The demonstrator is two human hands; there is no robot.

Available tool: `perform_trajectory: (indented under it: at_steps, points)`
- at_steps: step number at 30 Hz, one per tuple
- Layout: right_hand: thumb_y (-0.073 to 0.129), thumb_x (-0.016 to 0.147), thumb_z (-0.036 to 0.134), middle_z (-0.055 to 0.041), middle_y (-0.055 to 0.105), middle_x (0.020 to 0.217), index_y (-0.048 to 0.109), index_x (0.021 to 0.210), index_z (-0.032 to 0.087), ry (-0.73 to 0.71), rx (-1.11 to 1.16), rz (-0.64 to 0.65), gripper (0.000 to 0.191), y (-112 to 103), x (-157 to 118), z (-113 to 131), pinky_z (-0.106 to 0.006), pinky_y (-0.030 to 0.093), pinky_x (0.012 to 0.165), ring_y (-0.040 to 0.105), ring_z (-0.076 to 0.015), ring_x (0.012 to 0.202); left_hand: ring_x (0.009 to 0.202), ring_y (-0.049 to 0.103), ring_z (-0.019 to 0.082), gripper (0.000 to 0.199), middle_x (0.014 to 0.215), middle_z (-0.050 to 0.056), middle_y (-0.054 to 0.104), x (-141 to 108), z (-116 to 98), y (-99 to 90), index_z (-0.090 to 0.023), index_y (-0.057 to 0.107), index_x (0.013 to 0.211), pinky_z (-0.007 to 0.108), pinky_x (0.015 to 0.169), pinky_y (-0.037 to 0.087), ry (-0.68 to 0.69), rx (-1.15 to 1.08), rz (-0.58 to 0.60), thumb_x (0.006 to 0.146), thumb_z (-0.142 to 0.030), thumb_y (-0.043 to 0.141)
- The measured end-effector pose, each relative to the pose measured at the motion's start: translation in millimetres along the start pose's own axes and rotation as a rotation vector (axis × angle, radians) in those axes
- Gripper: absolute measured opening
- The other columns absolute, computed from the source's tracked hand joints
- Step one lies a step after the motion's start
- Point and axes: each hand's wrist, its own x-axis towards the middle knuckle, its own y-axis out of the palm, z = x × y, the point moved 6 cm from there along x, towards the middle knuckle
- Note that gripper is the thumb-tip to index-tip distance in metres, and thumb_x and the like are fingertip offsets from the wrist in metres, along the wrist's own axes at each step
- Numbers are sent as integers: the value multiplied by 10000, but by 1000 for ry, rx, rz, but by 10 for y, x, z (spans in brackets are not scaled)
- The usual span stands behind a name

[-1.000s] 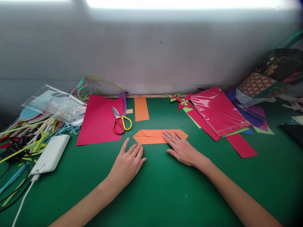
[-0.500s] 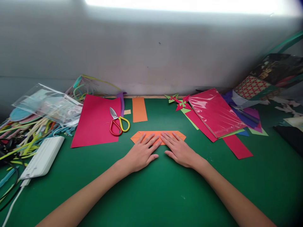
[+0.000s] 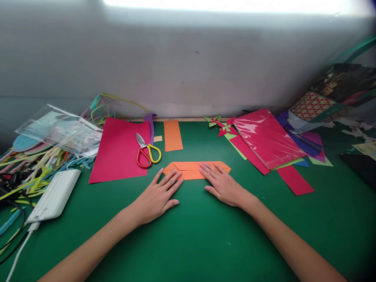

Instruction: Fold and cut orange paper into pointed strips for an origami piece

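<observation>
A folded orange paper (image 3: 190, 169) lies flat on the green table, long from left to right, with slanted corners at both ends and a crease line along its middle. My left hand (image 3: 158, 196) rests palm down with its fingers spread over the paper's left end. On its right part lie the outstretched fingers of my right hand (image 3: 223, 183), pressing it flat. Behind my left hand, scissors (image 3: 145, 152) with one red and one yellow handle sit partly on a large red sheet (image 3: 117, 152). An orange strip (image 3: 173, 136) lies beyond the folded paper.
Red and green paper stars (image 3: 226, 127) lie at the back, beside a plastic-wrapped red paper pack (image 3: 268, 139). A white power bank (image 3: 54, 196) with a cable stands left, near a heap of pipe cleaners (image 3: 38, 164). A patterned box (image 3: 314, 105) is at back right.
My left hand has slid left along the folded orange paper, from its middle to its left end, uncovering the middle. My right hand has stayed in place.
</observation>
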Motion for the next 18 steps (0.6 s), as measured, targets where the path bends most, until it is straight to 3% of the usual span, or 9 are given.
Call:
perform_trajectory:
  at_steps: [9,18]
  points:
    - [386,1125,442,-98,207,1750,15,1709,237,2,3,19,722,27,-5,-16,-558,232,1314,211,-267,1620,1632,188,295,594,1744,107,243,-226,68,-84,-254,351,1656,591,1322,48,-78,60,10,1109,-481,405]
    - [401,1120,440,-100,219,1745,-12,1707,248,-3,-1,4,743,10,-6,-2,-571,257,1304,242,-279,1611,1614,253,309,589,1703,143,343,-221,8,-155,-224,438,1616,610,1318,90,-115,74,2,1104,-513,395]
